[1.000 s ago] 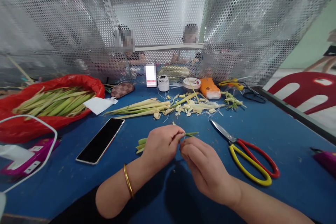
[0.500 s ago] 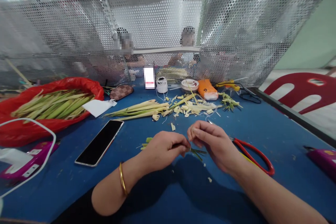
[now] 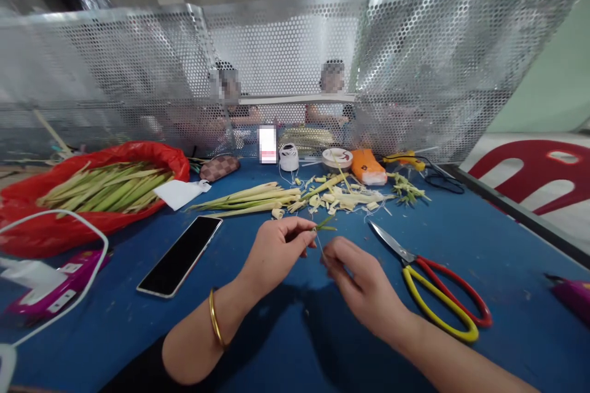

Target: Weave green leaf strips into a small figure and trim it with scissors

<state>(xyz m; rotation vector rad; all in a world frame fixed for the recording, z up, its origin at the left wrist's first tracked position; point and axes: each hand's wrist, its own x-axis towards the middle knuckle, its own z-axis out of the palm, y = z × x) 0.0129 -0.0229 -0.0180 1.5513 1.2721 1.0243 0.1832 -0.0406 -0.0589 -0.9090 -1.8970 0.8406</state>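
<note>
Between its thumb and fingers my left hand (image 3: pixel 279 252) pinches a small bundle of green leaf strips (image 3: pixel 326 226), whose tips stick out to the right. A fine white thread (image 3: pixel 319 243) runs down from the strips to my right hand (image 3: pixel 359 273). My right hand's fingertips are closed on that thread, just below and right of the left hand. Scissors (image 3: pixel 408 256) with one red and one yellow handle lie to the right, apart from the hand. Beyond the hands lies a row of pale green stalks (image 3: pixel 251 199) with cut scraps (image 3: pixel 343 198).
A red bag (image 3: pixel 138 150) of green leaves stands at the left, near a phone (image 3: pixel 182 255) and a purple power strip (image 3: pixel 59 285). Along the back are a thread spool (image 3: pixel 289 159), tape roll (image 3: pixel 336 159) and orange packet (image 3: pixel 367 166). Behind them rises a perforated metal screen (image 3: pixel 286 37).
Both hands have shifted; the left has lifted the green strips off the table and away from me. A thread now shows between the hands. The scissors are uncovered, and the view has tilted up slightly.
</note>
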